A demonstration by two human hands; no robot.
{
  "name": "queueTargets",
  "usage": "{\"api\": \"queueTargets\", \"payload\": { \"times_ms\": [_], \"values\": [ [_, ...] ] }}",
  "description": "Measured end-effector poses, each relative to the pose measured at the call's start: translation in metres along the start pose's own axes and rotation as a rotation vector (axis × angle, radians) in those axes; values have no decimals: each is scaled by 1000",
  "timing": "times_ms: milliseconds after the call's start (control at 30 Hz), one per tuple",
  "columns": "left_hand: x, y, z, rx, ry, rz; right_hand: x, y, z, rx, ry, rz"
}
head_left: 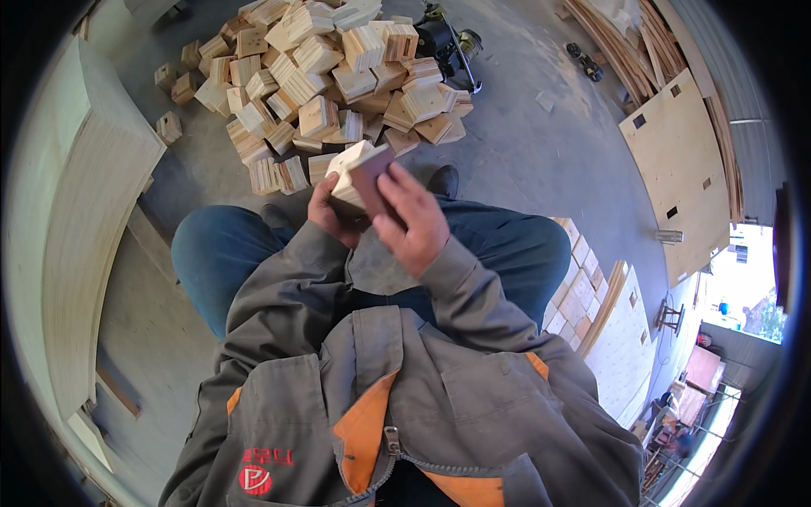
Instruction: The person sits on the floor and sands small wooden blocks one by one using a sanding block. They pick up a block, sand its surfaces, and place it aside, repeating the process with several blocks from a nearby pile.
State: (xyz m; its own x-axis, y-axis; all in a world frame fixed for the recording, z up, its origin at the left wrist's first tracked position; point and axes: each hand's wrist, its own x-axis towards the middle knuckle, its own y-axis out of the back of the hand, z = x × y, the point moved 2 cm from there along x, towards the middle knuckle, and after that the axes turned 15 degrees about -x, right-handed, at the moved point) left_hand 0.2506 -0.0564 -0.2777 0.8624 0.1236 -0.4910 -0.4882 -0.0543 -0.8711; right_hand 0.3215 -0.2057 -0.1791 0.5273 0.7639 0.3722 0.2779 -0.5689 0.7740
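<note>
Between my knees, my left hand point(332, 215) grips a pale wooden block point(346, 194) from its left side, fingers wrapped round it. A flat reddish-brown sanding block point(369, 179) is pressed to the right face of that wooden block. My right hand point(412, 221) is closed over the sanding block, fingers along its outer side; the hand is slightly blurred. Part of the wooden block is hidden behind the sanding block and my fingers. Just beyond my hands lies a large heap of similar layered wooden blocks point(319, 57).
A black and green power tool point(456, 49) lies at the heap's right edge. Stacked plywood sheets point(63, 245) rise on the left. Neatly stacked blocks point(581, 286) stand beside my right knee. A plywood panel with square holes point(686, 165) leans at the right.
</note>
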Motion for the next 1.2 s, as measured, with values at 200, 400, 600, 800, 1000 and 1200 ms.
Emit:
{"api": "queueTargets", "payload": {
  "times_ms": [200, 400, 600, 800, 1000, 1200],
  "values": [
    [5, 8, -1, -35, 51, 14, 13, 2, 4, -40, -9, 22],
    [-8, -12, -9, 41, 85, 27, 40, -15, 71, -83, -220, 82],
    [0, -1, 3, -61, -103, 6, -6, -10, 11, 26, -45, -5],
    [4, -3, 0, -74, 18, -12, 2, 5, 12, 36, -23, -4],
    [-8, -14, -9, 95, 182, -77, 31, -1, 106, 140, -460, 19],
    [-21, -39, -6, 219, 138, -198, 2, 8, 101, 1050, -808, -15]
  ]
}}
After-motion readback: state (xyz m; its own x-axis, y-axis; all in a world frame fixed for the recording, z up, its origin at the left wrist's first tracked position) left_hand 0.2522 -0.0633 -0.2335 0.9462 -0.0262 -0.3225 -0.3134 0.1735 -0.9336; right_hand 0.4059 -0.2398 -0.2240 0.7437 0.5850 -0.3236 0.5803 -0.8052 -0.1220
